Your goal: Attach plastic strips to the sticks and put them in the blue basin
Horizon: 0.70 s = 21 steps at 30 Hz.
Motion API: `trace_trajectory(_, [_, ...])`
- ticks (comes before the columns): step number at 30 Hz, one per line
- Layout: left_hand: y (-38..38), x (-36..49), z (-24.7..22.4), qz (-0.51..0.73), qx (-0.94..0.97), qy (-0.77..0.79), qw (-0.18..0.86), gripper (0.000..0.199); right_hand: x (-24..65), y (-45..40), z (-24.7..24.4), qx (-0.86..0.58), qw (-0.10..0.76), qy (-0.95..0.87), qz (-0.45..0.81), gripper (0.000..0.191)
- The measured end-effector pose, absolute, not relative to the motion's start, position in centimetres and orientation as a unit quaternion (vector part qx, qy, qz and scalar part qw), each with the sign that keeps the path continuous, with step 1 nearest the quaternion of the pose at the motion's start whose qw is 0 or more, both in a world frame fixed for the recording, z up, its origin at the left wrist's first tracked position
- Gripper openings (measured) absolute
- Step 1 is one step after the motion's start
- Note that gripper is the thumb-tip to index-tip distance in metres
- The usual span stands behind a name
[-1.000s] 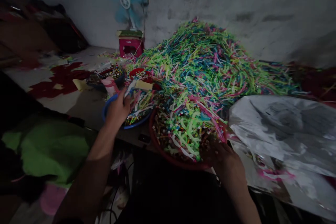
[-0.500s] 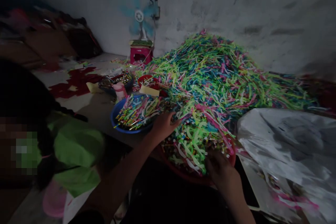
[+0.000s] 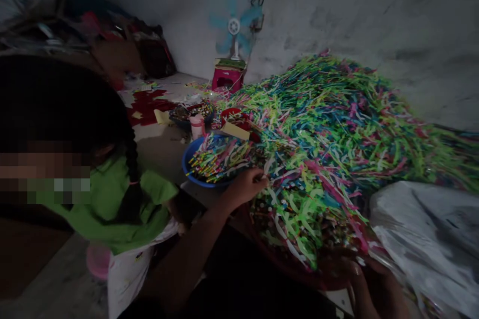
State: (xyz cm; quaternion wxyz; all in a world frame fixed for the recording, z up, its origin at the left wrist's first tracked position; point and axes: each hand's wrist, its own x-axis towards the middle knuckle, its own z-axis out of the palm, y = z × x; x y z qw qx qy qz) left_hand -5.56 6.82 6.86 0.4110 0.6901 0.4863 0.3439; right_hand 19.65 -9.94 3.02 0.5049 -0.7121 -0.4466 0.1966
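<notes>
A red basin point(image 3: 258, 239) in front of me holds green, white and pink strips and many small beads. Over its left rim, my left hand point(image 3: 249, 184) has thumb and fingertips pressed together at a pale strip; what is pinched is too small to make out. Near the basin's right front rim is my right hand point(image 3: 368, 279), dark and blurred, its grip unclear. Behind the basin rises a big heap of coloured strips point(image 3: 337, 109). A blue basin point(image 3: 185, 162) of striped pieces stands to the left.
A person in a green shirt point(image 3: 112, 209) is close on the left. A white plastic bag point(image 3: 422, 229) lies right. Farther back are a pink bottle point(image 3: 197, 127), a red bowl point(image 3: 229, 112) and a fan point(image 3: 234, 26) on a red stool point(image 3: 227, 79).
The view has swung left, showing more of the person. My right hand has moved right and down, to the basin's edge. My left hand's fingers have come closer together.
</notes>
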Motion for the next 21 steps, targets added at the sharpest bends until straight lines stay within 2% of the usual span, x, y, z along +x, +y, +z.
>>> trace_trajectory(4, [3.2, -7.4, 6.8, 0.412, 0.561, 0.425, 0.579, 0.023, 16.6, -9.5, 3.4, -0.652, 0.490, -0.545, 0.194, 0.031])
trace_trajectory(6, [1.1, -7.4, 6.6, 0.435, 0.456, 0.387, 0.673, 0.026, 14.3, -9.5, 4.2, -0.625, 0.469, -0.592, 0.196, 0.023])
trace_trajectory(8, [-0.7, -7.2, 6.6, 0.441, 0.385, 0.372, 0.720, 0.030, 12.0, -9.4, 5.0, -0.599, 0.444, -0.631, 0.213, 0.020])
trace_trajectory(12, [-2.4, -6.7, 6.6, 0.444, 0.327, 0.385, 0.740, 0.040, 9.6, -9.3, 5.6, -0.606, 0.422, -0.643, 0.202, 0.016])
trace_trajectory(17, [-2.2, -6.5, 6.0, 0.450, 0.324, 0.392, 0.734, 0.036, 9.6, -9.2, 4.7, -0.599, 0.404, -0.661, 0.203, 0.013])
trace_trajectory(21, [-2.0, -6.4, 5.9, 0.443, 0.319, 0.393, 0.740, 0.039, 9.4, -9.2, 4.2, -0.601, 0.435, -0.646, 0.183, 0.012])
